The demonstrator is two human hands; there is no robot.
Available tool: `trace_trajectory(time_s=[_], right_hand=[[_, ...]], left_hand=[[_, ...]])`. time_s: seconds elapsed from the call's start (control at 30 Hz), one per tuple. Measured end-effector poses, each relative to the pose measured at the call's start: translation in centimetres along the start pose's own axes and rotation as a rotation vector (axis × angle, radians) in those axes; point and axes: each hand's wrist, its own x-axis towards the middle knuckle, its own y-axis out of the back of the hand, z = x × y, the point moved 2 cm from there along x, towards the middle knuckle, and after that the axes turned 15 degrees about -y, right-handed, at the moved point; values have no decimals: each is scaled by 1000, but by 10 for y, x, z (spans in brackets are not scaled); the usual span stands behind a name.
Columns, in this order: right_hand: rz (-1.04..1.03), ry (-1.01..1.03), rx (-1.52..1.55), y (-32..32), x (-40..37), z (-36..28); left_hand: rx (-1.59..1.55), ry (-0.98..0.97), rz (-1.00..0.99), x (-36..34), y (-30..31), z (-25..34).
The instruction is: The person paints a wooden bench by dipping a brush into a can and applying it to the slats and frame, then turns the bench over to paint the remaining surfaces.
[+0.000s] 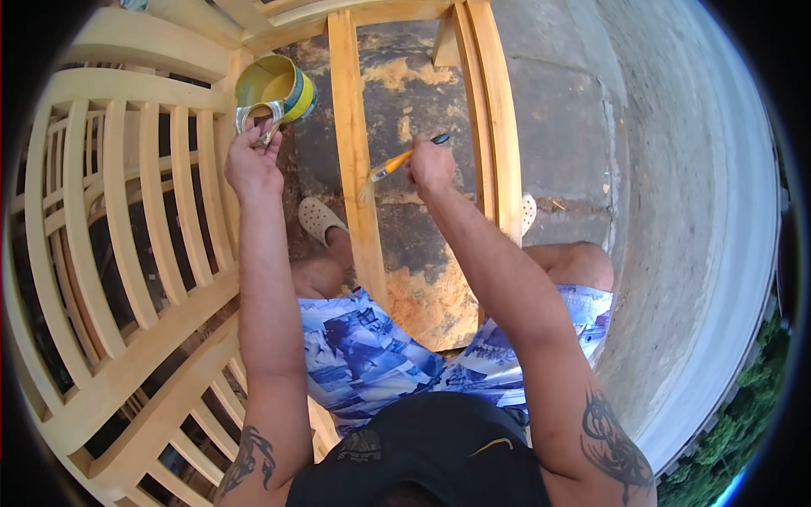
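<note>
A paintbrush (395,164) with a yellow, black-tipped handle is gripped in my right hand (433,165). Its bristles touch or hover just over a pale wooden rail (355,144), beside a wet-looking patch. On the left, my left hand (256,165) pinches a silvery, bent metal piece at the near rim of a yellow and green paint can (302,95). The can is tilted so that its mouth shows, with yellowish liquid or coating inside. Whether that metal piece is part of the can is hard to make out.
Slatted wooden furniture (127,220) fills the left side. A double wooden rail (490,110) runs right of my right hand. Beneath lie dark, stained floor slabs (549,93). My feet, in beige clogs (319,219), stand either side of the rails.
</note>
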Motion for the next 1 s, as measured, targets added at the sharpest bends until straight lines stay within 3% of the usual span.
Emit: trace_trajectory(time_s=[0.1,0.2,0.37,0.47,0.57,0.67,0.77,0.87,1.0], right_hand=[[-151,27,468,-4,12,-28],[-127,77,682,3,9,-35],[-29,-120,384,7,-18,48],[-61,-115,234,29,-28,72],[108,178,-297,45,-12,77],[105,240,-583,38,-5,51],[99,217,-330,5,1,22],[-127,22,171,0,-2,-13],[-141,137,541,16,-2,-38]], left_hand=[[-4,21,-2,0,-1,1],[5,30,-12,0,-1,1],[4,29,1,-3,-4,3],[7,30,-2,-4,-4,2],[15,34,0,-5,-6,3],[16,37,3,-5,-6,3],[15,38,-10,-2,-4,1],[26,26,-7,0,-3,-1],[19,30,-3,0,-2,1]])
